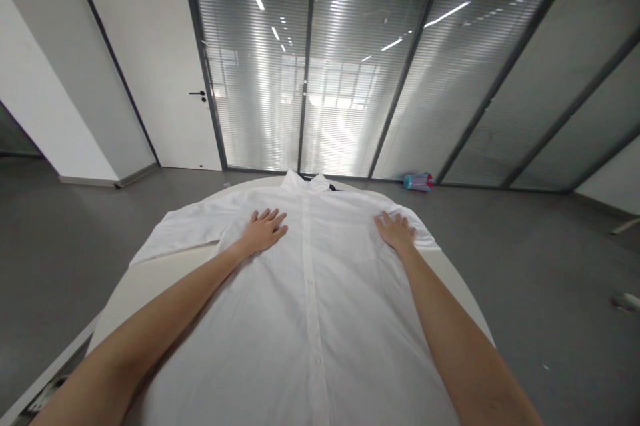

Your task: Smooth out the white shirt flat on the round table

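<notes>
A white button-up shirt [280, 319] lies front side up, spread over a pale round-edged table [165, 277]. Its collar [305, 183] points away from me, and the button strip runs down the middle. My left hand [263, 231] rests flat on the chest of the shirt, left of the strip, fingers spread. On the other side, my right hand [396, 231] lies open near the right shoulder and sleeve, palm down on the cloth. The left sleeve [183, 233] extends out to the side. The shirt's lower hem is out of view.
Beyond the table stands a glass partition with blinds [345, 79], beside a white door [165, 66]. A blue and red package [418, 181] sits on the grey floor [540, 266] by the partition. Some partly cut-off object [625, 301] is at the right edge.
</notes>
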Available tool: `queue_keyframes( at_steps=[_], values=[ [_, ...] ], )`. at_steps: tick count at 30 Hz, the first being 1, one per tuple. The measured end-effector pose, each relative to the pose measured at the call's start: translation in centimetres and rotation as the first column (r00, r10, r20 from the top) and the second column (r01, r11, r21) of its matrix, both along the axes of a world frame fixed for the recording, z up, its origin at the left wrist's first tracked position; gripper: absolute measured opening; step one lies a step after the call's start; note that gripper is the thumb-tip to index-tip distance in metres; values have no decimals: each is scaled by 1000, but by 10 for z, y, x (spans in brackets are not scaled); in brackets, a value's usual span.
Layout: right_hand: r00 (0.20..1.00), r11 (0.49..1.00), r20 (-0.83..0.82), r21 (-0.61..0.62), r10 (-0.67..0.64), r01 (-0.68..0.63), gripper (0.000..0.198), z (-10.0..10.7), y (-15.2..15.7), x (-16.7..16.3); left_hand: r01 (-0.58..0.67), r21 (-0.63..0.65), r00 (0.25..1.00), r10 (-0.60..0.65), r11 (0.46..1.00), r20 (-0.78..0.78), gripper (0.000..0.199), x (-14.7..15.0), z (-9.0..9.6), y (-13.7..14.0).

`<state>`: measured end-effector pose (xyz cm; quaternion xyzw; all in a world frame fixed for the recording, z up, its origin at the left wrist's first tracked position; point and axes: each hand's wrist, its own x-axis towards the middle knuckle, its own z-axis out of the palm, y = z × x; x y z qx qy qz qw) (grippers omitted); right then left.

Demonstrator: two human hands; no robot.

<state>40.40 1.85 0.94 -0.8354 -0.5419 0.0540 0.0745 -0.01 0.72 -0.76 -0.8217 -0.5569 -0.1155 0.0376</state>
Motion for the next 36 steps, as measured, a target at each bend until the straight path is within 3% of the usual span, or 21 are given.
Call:
queue_keyframes(
  at_steps=[36],
  values=[
    [1000, 1000, 7, 16, 22, -22, 66, -3, 3, 0, -4, -12, 1000, 4, 1000, 8, 55, -1, -2, 1]
  ],
)
